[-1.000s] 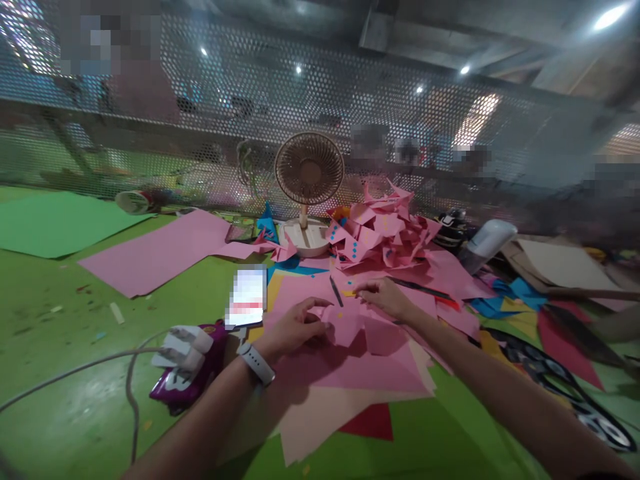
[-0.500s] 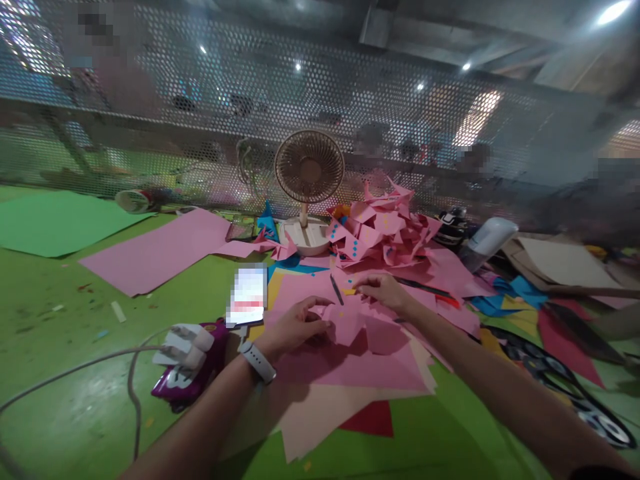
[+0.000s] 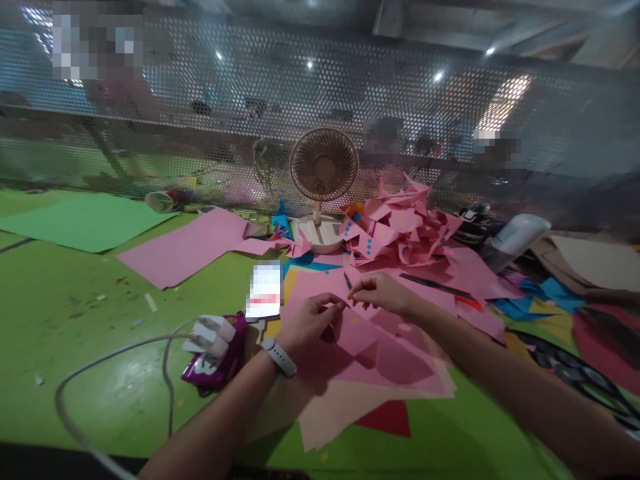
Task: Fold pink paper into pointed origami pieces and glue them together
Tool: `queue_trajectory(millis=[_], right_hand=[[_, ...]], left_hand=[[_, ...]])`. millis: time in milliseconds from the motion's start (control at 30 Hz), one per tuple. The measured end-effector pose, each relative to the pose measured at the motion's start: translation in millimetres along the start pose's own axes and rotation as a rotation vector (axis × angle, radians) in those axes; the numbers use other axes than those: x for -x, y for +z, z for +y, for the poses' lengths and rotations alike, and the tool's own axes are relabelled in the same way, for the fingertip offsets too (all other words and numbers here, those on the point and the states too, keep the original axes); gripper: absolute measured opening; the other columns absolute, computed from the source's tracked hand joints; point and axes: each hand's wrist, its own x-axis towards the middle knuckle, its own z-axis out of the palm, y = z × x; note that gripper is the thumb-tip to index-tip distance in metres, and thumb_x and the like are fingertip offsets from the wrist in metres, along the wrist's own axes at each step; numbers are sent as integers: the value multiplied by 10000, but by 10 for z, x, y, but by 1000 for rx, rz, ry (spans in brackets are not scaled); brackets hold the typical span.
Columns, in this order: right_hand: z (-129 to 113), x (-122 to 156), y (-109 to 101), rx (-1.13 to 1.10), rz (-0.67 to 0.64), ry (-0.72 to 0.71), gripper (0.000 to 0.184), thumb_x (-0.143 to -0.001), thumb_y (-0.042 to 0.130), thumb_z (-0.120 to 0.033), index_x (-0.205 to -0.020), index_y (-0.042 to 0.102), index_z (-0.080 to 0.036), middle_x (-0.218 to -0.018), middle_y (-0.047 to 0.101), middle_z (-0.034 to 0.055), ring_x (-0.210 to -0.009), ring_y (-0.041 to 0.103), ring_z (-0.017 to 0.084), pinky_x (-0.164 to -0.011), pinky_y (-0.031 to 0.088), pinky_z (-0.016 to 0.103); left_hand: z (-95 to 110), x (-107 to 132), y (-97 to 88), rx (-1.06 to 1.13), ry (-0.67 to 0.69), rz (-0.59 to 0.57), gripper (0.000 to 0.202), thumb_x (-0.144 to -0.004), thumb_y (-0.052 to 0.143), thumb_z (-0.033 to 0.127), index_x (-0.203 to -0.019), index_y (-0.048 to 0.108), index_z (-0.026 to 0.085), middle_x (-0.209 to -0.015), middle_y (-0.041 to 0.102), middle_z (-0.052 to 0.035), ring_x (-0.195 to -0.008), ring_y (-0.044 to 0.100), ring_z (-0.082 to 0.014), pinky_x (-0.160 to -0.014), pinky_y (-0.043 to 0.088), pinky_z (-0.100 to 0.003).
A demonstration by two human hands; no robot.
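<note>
My left hand (image 3: 317, 320), with a white watch (image 3: 279, 357) on its wrist, is closed on the left edge of a folded pink paper (image 3: 367, 337). A small yellow dot shows on that paper. My right hand (image 3: 383, 293) hovers just above it, thumb and forefinger pinched on a tiny orange-yellow piece (image 3: 350, 297). The two hands' fingertips are close together. Beneath lie stacked sheets of pink paper (image 3: 425, 377) and peach paper (image 3: 320, 423). A dark slim tool (image 3: 347, 280) lies just beyond my fingers; its kind is unclear.
Behind stand a small fan (image 3: 324, 167) and a heap of folded pink papers (image 3: 395, 230) with blue and yellow spots. To the left are a lit phone (image 3: 265, 290), a charger (image 3: 213, 337) with its cable, and a purple pouch (image 3: 220, 373). A bottle (image 3: 517, 240) leans right.
My right hand has drawn left and closer to my left hand, with the tiny yellow piece at its fingertips. My left fingers have closed together on the folded pink paper. The view has shifted slightly.
</note>
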Motion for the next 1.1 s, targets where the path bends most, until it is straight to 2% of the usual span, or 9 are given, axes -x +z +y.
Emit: queue_trajectory(millis=[267, 400, 667, 1100], right_hand=[[-74, -22, -1, 59, -57, 37, 158, -677, 585, -239, -743, 686, -137, -619, 646, 9, -518, 522, 81, -447, 360, 171], [-73, -30, 5, 71, -60, 15, 149, -667, 588, -231, -727, 692, -142, -621, 652, 8, -522, 528, 85, -447, 368, 173], [-31, -57, 12, 107, -77, -68, 162, -664, 565, -192, -722, 705, -134, -618, 655, 13, -542, 542, 94, -497, 417, 182], [-9, -52, 34, 134, -70, -78, 186, -653, 538, -169, -728, 701, -121, -601, 651, 18, -514, 541, 100, -495, 430, 193]], left_hand=[[-25, 1, -3, 13, 49, -42, 299, -824, 483, 448, -884, 546, 162, -530, 553, 26, -431, 535, -95, -442, 426, -194], [-3, 7, -1, -45, 47, 11, 291, -814, 496, 425, -880, 576, 153, -566, 561, 16, -473, 544, -94, -461, 421, -185], [12, 17, 27, -25, 27, -2, 285, -817, 482, 416, -858, 580, 152, -494, 530, 29, -418, 515, -100, -436, 445, -209], [-43, -12, 10, -56, 64, 7, 298, -810, 504, 420, -833, 607, 141, -513, 522, 26, -441, 515, -92, -434, 403, -184]])
